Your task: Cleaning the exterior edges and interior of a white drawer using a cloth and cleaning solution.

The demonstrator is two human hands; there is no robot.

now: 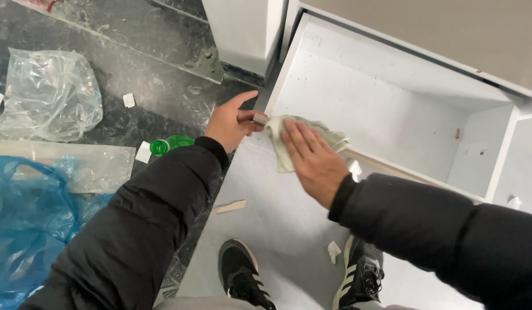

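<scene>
Steady the cabinet [392,109] edge with the left hand [230,123] pinched closed on it; press the right hand [313,162], flat and open, on the rag [283,135] (at the corner), wiping evenly.

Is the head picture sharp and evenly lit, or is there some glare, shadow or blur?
Head view: soft, even light, no hard shadows; mild glare on the clear plastic bag and dark floor; the right hand on the cloth and the left hand look reasonably sharp; edges bend slightly from the wide lens.
</scene>
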